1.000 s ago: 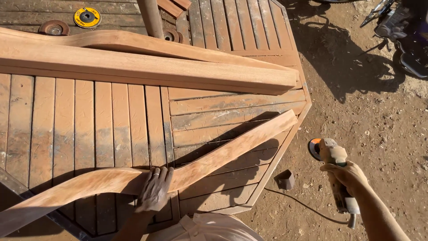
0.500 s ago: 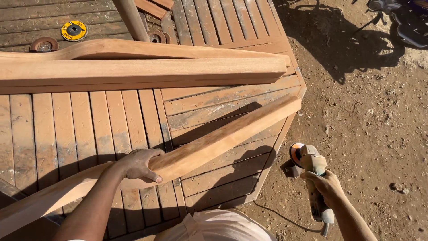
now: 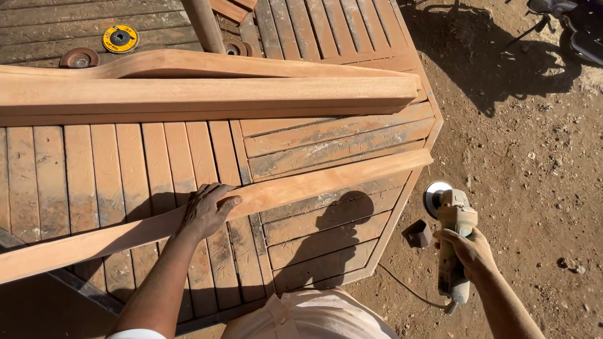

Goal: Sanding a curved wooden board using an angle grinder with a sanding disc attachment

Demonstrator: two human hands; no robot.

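Hard, bright sunlight falls from the lower left, throwing crisp dark shadows up and to the right across the slatted wooden table (image 3: 157, 163) and the dirt ground (image 3: 534, 188). The picture is sharp throughout, with slight wide-angle bending at the edges.

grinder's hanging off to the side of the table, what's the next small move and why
Probably bring the angle grinder in the right hand up and over to the long wooden piece. The left hand already lies flat on that piece, pinning it to the slatted table, while the grinder's disc hangs beside the table edge, over the dirt, touching no wood.
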